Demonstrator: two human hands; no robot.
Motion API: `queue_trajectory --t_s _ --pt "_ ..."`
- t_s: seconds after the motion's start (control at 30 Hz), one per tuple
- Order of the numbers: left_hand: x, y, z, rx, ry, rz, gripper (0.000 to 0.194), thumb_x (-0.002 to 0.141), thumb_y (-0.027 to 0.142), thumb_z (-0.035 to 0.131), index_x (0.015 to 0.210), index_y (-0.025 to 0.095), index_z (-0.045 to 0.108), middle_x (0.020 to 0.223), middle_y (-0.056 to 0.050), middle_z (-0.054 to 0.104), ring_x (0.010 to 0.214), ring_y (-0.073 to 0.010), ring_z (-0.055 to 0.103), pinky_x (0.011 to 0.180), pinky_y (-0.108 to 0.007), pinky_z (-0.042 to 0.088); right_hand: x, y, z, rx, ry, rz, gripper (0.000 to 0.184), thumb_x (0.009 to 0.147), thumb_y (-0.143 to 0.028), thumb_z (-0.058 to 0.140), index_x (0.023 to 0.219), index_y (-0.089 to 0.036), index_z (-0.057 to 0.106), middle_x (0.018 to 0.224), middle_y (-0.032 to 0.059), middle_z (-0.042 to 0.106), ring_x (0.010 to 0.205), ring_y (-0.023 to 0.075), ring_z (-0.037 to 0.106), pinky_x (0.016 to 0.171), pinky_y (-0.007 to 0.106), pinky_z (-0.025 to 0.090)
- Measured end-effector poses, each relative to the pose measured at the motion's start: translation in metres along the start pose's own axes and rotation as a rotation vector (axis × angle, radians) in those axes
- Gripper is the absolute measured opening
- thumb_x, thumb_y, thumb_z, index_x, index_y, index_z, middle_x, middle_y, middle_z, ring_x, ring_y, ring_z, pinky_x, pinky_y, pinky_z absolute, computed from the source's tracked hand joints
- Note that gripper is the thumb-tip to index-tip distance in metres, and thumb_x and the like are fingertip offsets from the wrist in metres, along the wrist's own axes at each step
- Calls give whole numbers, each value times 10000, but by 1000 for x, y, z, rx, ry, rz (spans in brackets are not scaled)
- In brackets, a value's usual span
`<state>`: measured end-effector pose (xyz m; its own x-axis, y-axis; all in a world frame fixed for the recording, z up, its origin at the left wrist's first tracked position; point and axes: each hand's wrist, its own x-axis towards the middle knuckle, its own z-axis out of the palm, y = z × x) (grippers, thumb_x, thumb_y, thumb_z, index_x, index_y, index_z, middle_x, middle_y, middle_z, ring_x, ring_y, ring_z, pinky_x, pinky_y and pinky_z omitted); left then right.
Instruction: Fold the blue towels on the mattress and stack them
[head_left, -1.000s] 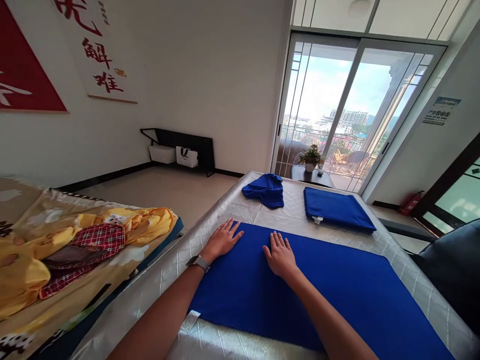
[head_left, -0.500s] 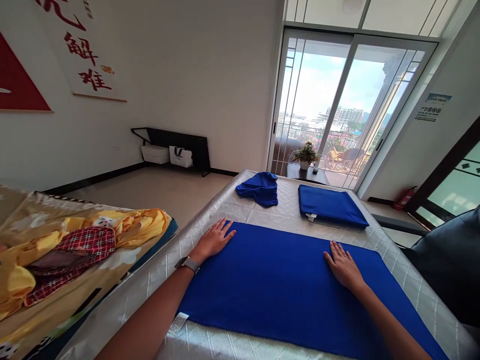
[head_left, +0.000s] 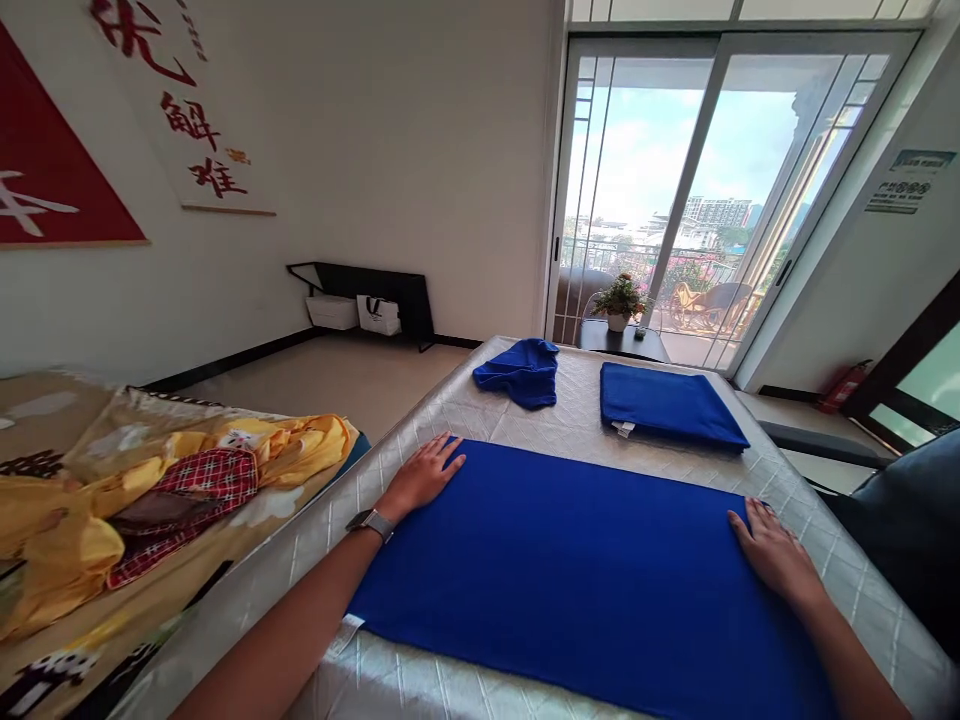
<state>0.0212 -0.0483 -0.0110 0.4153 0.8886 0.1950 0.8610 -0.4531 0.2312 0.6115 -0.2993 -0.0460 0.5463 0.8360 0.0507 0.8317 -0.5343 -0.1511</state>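
Observation:
A large blue cloth (head_left: 555, 570) lies flat and folded into a rectangle on the pale quilted mattress (head_left: 450, 400), a white label (head_left: 346, 636) poking out at its near left corner. My left hand (head_left: 422, 476) rests palm down on its far left corner, fingers outstretched. At the far right corner my right hand (head_left: 776, 553) lies flat as well, fingers extended. Neither hand grips anything. Beyond the cloth are a thick folded blue cloth (head_left: 671, 408) on the right and a smaller crumpled blue cloth (head_left: 519, 374) on the left.
Left of the mattress stands another bed with a patterned cover and yellow bedding (head_left: 300, 445). A plant pot (head_left: 619, 303) sits on a small dark table by the sliding glass door. On the right are a dark seat (head_left: 900, 530) and a fire extinguisher (head_left: 844, 386).
My right hand has slid rightward over the blue cloth to its far right corner. My left hand stays at the far left corner. The camera view has shifted slightly.

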Motion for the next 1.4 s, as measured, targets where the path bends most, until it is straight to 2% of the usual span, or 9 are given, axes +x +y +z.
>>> queue_trajectory --t_s 0.23,0.4,0.57,0.77,1.0,1.1,1.17,1.27,1.4 --pt "4 -4 -5 -122 -55 14 719 1000 657 287 1520 187 446 1631 -112 372 1523 -298 284 1244 -500 201 0 3 -1 -13 30 2 802 958 -515 154 1580 -32 302 1663 150 285 1545 250 215 1252 455 175" --pt "1 -1 -28 -306 9 -18 796 982 714 203 1491 169 480 1599 -113 430 1509 -291 317 1242 -458 242 1 4 2 -3 50 -6 827 953 -528 125 1573 -10 303 1666 150 276 1544 266 217 1255 464 157" --pt "-56 22 -51 -222 -39 35 729 1010 680 271 1530 199 443 1650 -103 334 1524 -277 286 1249 -477 230 6 11 10 14 68 -13 897 932 -583 74 1566 4 313 1662 154 284 1545 279 211 1259 466 148" --pt "-150 40 -39 27 -68 143 612 1041 599 347 1596 355 266 1687 -27 222 1542 -269 233 1245 -528 239 8 18 18 43 87 -29 915 919 -603 82 1567 0 315 1663 157 280 1544 283 213 1255 490 161" --pt "-169 43 -30 77 11 127 660 1030 621 354 1608 355 180 1671 -19 271 1517 -271 308 1228 -517 287 -6 4 0 -39 152 48 858 940 -528 91 1535 20 376 1632 179 343 1526 321 257 1245 515 174" --pt "-167 41 -28 55 42 119 664 1019 637 365 1602 359 211 1664 -18 291 1503 -276 339 1223 -510 300 -30 -27 -19 -116 253 -12 786 957 -404 85 1480 58 447 1594 217 394 1512 348 283 1242 537 165" --pt "-168 39 -26 37 36 103 665 1016 640 370 1599 358 220 1661 -23 297 1501 -280 343 1221 -519 302 -56 -67 -30 -125 277 -120 761 968 -388 111 1474 68 452 1582 232 407 1512 345 286 1241 529 183" --pt "-169 37 -23 21 15 84 674 1014 643 373 1599 341 228 1660 -39 292 1507 -283 329 1225 -532 291 -109 -150 -40 -74 203 -292 767 989 -481 176 1542 15 369 1623 193 349 1532 293 253 1251 476 200" --pt "-169 35 -20 8 31 82 685 1009 649 382 1598 324 251 1656 -46 302 1510 -281 322 1233 -527 277 -176 -272 -44 70 -72 -450 832 1009 -623 165 1588 -37 285 1662 149 248 1548 247 191 1264 434 184"
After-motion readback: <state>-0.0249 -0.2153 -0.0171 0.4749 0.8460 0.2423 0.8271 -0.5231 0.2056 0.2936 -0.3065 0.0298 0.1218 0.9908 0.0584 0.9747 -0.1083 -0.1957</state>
